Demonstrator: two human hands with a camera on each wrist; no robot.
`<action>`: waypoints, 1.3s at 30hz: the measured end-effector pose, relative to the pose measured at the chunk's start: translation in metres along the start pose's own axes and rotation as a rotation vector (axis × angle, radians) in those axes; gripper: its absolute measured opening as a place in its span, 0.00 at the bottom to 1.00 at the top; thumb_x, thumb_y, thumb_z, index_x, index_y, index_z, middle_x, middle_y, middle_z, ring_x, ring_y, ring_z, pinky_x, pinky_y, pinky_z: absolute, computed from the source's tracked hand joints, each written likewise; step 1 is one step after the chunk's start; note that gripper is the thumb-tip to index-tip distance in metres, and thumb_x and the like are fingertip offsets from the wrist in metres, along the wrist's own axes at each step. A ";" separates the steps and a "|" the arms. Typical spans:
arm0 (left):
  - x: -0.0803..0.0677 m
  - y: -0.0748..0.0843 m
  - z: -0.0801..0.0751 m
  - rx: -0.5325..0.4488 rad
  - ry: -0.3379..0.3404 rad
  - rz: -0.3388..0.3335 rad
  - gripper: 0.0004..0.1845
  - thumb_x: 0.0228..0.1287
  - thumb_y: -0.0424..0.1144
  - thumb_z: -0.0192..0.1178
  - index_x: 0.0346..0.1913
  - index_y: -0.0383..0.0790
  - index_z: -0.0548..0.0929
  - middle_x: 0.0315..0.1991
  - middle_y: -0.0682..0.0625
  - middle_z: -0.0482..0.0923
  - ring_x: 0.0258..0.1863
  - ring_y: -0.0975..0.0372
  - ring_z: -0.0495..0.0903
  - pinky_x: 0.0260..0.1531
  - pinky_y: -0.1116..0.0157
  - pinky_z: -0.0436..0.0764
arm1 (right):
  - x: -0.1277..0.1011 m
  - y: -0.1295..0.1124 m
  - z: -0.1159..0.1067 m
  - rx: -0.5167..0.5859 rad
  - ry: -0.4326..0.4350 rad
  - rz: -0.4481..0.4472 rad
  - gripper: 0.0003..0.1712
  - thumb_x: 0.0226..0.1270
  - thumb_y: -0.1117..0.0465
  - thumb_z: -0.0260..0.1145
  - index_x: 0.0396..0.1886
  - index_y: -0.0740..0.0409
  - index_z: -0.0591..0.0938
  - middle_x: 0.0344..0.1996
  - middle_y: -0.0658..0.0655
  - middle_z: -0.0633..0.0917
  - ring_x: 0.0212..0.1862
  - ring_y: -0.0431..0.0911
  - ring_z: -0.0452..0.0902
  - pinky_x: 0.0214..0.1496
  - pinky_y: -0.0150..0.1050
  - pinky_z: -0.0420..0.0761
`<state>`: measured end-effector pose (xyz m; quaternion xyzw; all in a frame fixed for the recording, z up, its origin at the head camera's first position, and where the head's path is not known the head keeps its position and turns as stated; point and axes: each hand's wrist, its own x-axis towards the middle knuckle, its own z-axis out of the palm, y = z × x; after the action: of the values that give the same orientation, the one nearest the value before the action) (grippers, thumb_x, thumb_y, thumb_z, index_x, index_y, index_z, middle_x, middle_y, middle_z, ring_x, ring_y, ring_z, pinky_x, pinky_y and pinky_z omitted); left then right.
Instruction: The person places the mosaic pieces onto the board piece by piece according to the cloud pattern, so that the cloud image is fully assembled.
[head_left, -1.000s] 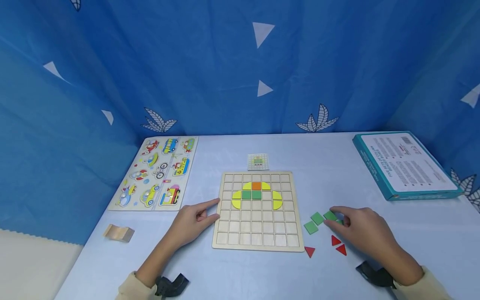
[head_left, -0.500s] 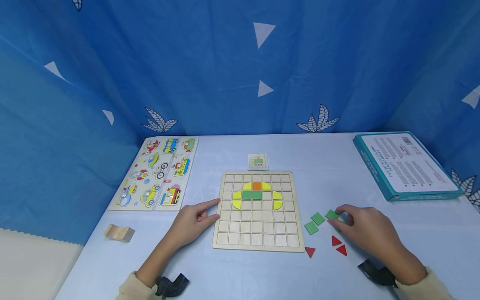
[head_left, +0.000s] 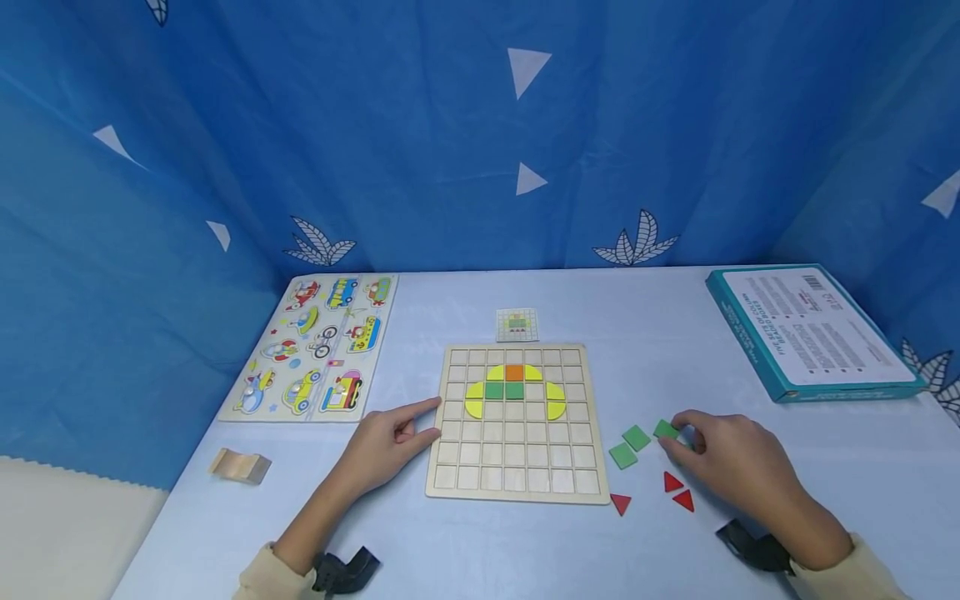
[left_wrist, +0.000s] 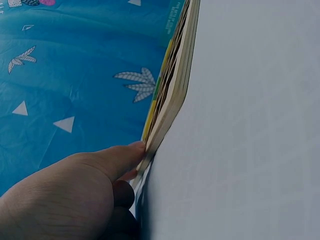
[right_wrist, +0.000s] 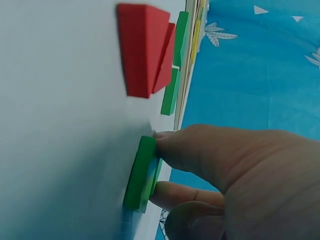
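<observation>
A wooden grid board [head_left: 491, 456] lies mid-table with yellow rounded pieces [head_left: 555, 400], an orange square [head_left: 513, 372] and two green squares [head_left: 514, 390] in its cells. At its left edge, my left hand [head_left: 381, 446] rests thumb and index fingertips, as the left wrist view also shows. My right hand [head_left: 738, 458] pinches a green square tile [right_wrist: 138, 175] between thumb and finger, close over the table; the head view mostly hides that tile. Beside the fingertips lies another green tile [head_left: 664, 429]. Two more green tiles [head_left: 623, 456] and several red triangles [head_left: 683, 500] are nearby.
A small pattern card [head_left: 517, 324] stands behind the board. At the back left lies a vehicle picture puzzle [head_left: 311, 350], with a wavy wooden block [head_left: 240, 466] in front of it. A teal box [head_left: 817, 333] occupies the back right.
My right hand has shifted slightly to the right around the green tiles, and the tile at its fingertips has moved a little right with it. My left hand stays at the board's edge.
</observation>
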<state>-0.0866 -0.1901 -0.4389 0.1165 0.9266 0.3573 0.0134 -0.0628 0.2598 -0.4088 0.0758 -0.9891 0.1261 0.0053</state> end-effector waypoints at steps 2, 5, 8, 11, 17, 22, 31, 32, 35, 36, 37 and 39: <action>0.000 0.000 0.000 -0.003 -0.002 0.004 0.24 0.65 0.51 0.71 0.64 0.55 0.84 0.14 0.62 0.64 0.15 0.70 0.60 0.20 0.69 0.62 | 0.000 0.001 -0.001 0.003 0.004 -0.001 0.22 0.56 0.50 0.80 0.43 0.61 0.89 0.11 0.46 0.68 0.18 0.42 0.63 0.24 0.37 0.63; 0.000 0.001 0.000 -0.006 -0.003 0.005 0.25 0.65 0.51 0.71 0.64 0.54 0.84 0.14 0.62 0.64 0.15 0.69 0.61 0.21 0.69 0.62 | 0.000 0.001 -0.004 0.009 0.025 -0.006 0.21 0.56 0.51 0.80 0.43 0.61 0.89 0.11 0.45 0.68 0.18 0.42 0.63 0.23 0.37 0.63; 0.000 0.002 -0.001 -0.009 -0.005 -0.005 0.25 0.65 0.51 0.71 0.64 0.54 0.84 0.14 0.62 0.64 0.15 0.69 0.61 0.21 0.69 0.62 | 0.000 -0.002 -0.006 0.021 0.047 -0.025 0.19 0.56 0.51 0.80 0.42 0.59 0.89 0.11 0.45 0.68 0.18 0.41 0.63 0.23 0.37 0.62; -0.001 0.002 -0.001 -0.007 -0.008 -0.021 0.24 0.65 0.51 0.71 0.64 0.55 0.84 0.14 0.61 0.64 0.15 0.69 0.61 0.21 0.69 0.62 | 0.001 -0.007 -0.007 0.035 0.042 -0.046 0.18 0.57 0.51 0.79 0.42 0.58 0.89 0.11 0.44 0.67 0.17 0.41 0.62 0.22 0.37 0.62; -0.003 0.001 -0.001 -0.009 -0.006 -0.030 0.25 0.65 0.50 0.72 0.64 0.55 0.84 0.14 0.61 0.65 0.15 0.68 0.62 0.21 0.69 0.63 | 0.007 -0.018 -0.006 0.033 0.021 -0.104 0.19 0.58 0.50 0.79 0.44 0.56 0.89 0.11 0.43 0.66 0.16 0.39 0.61 0.21 0.35 0.61; -0.002 0.001 0.001 -0.016 0.004 -0.022 0.24 0.65 0.50 0.72 0.64 0.55 0.84 0.14 0.61 0.65 0.15 0.69 0.62 0.21 0.69 0.63 | 0.016 -0.029 -0.009 0.022 0.043 -0.187 0.17 0.59 0.50 0.79 0.43 0.54 0.90 0.10 0.42 0.64 0.16 0.38 0.60 0.20 0.34 0.60; -0.001 0.001 0.001 -0.017 0.011 -0.011 0.25 0.65 0.50 0.71 0.64 0.54 0.84 0.14 0.61 0.65 0.15 0.69 0.62 0.20 0.69 0.63 | 0.030 -0.052 -0.010 0.026 0.048 -0.281 0.20 0.59 0.47 0.79 0.45 0.53 0.90 0.11 0.41 0.65 0.16 0.36 0.59 0.20 0.34 0.61; -0.001 0.001 0.000 -0.014 0.010 -0.010 0.25 0.65 0.50 0.71 0.64 0.54 0.84 0.14 0.61 0.65 0.15 0.69 0.62 0.20 0.69 0.63 | 0.031 -0.054 -0.009 0.027 0.048 -0.290 0.19 0.59 0.48 0.79 0.45 0.53 0.90 0.11 0.40 0.65 0.16 0.36 0.59 0.20 0.34 0.61; -0.001 0.001 0.000 -0.007 0.006 -0.009 0.25 0.65 0.50 0.71 0.64 0.53 0.84 0.14 0.61 0.64 0.15 0.69 0.62 0.21 0.69 0.63 | 0.036 -0.060 -0.005 0.024 0.043 -0.318 0.20 0.59 0.48 0.79 0.46 0.54 0.90 0.11 0.40 0.65 0.16 0.35 0.59 0.20 0.33 0.62; -0.001 0.001 0.000 -0.005 0.004 -0.010 0.25 0.65 0.50 0.71 0.64 0.53 0.84 0.14 0.61 0.64 0.15 0.69 0.62 0.21 0.69 0.63 | 0.037 -0.062 -0.004 0.021 0.039 -0.325 0.20 0.59 0.47 0.79 0.46 0.54 0.90 0.11 0.40 0.65 0.17 0.35 0.59 0.20 0.33 0.62; -0.001 0.002 0.000 -0.005 0.002 -0.011 0.25 0.65 0.50 0.71 0.64 0.54 0.84 0.14 0.61 0.64 0.15 0.69 0.62 0.21 0.69 0.63 | 0.039 -0.064 -0.003 0.020 0.035 -0.332 0.20 0.59 0.48 0.79 0.46 0.54 0.90 0.11 0.39 0.65 0.17 0.35 0.59 0.21 0.33 0.62; -0.001 0.003 0.000 -0.005 -0.001 -0.016 0.25 0.66 0.50 0.71 0.64 0.54 0.84 0.14 0.61 0.64 0.15 0.69 0.62 0.21 0.69 0.63 | 0.042 -0.069 -0.002 0.018 0.026 -0.344 0.21 0.59 0.47 0.79 0.47 0.55 0.89 0.11 0.40 0.65 0.17 0.35 0.59 0.21 0.33 0.61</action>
<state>-0.0850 -0.1885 -0.4373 0.1093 0.9267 0.3593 0.0170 -0.0936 0.1882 -0.3888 0.2425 -0.9602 0.1333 0.0390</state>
